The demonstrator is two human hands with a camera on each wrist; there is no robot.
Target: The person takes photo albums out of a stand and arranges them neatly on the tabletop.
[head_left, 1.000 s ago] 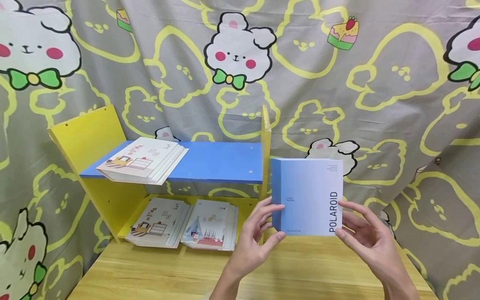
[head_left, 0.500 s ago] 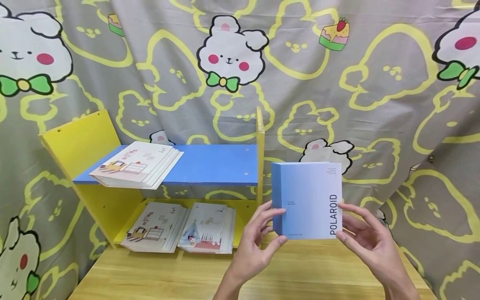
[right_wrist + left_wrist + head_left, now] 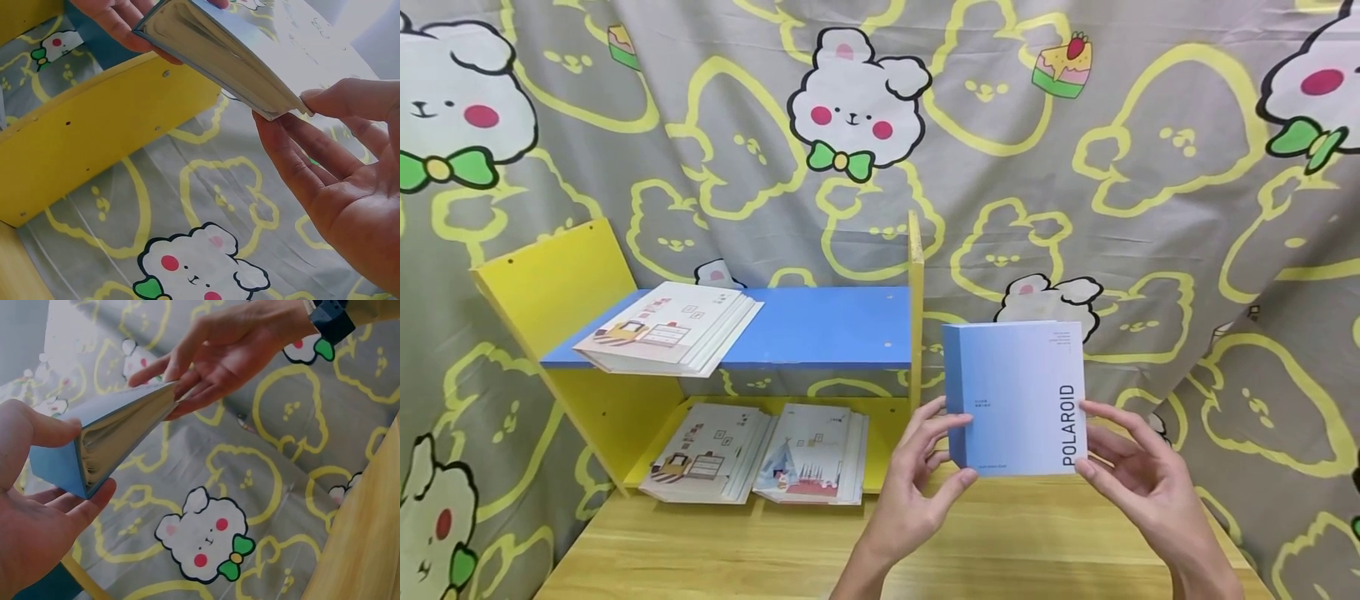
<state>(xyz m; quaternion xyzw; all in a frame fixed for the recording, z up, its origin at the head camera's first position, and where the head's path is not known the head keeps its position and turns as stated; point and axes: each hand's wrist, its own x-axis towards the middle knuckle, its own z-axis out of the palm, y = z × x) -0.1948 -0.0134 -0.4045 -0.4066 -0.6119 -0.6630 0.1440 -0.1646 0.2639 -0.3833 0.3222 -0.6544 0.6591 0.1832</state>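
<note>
Some small print [image 3: 982,403] on the held blue book [image 3: 1022,367] is illegible.

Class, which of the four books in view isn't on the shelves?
The blue POLAROID book, held between the left hand and right hand; the upper pale book, lower-left book and lower-right book lie on the shelf unit.

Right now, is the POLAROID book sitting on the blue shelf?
No, the left hand and right hand hold the POLAROID book up in the air, right of the blue shelf in the head view.
</note>
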